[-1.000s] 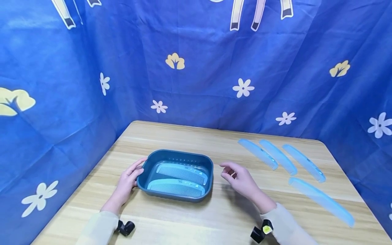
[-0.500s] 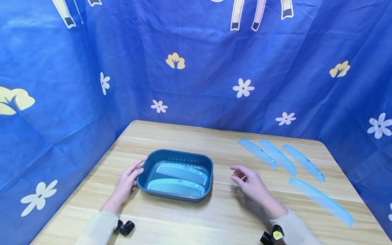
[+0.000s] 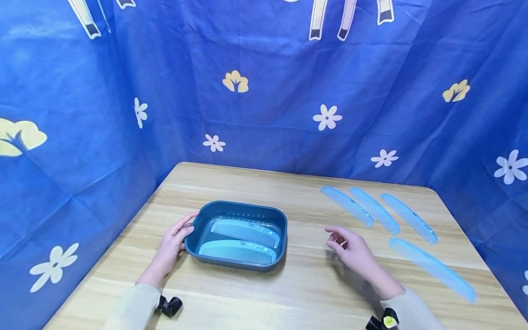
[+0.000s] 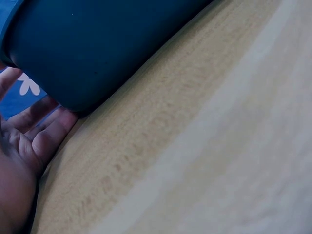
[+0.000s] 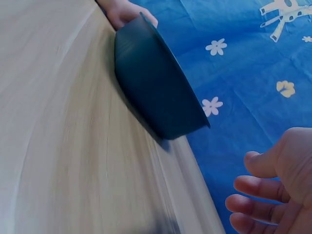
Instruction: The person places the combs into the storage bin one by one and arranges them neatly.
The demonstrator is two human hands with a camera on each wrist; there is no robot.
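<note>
A dark teal plastic basin [image 3: 237,266] stands on the table with two light blue combs lying in it, a rear comb [image 3: 245,233] and a front comb [image 3: 237,252]. My left hand [image 3: 170,243] holds the basin's left end, with fingertips at the rim; in the left wrist view, fingers [image 4: 53,124] lie against its outer wall. My right hand [image 3: 352,252] is over the table between the basin and the loose combs. Its fingers are loosely bent, and nothing is held in them. In the right wrist view, the thumb [image 5: 263,163] stands apart from the fingers.
On the right of the wooden table [image 3: 305,293] lie several more light blue combs: three side by side at the back, including the middle comb [image 3: 374,211], and one long comb [image 3: 433,268] nearer the front. A blue patterned curtain [image 3: 272,114] surrounds the table's back and sides.
My right hand has moved to the right, away from the basin and closer to the loose combs. My left hand, the basin and the combs have stayed in place.
</note>
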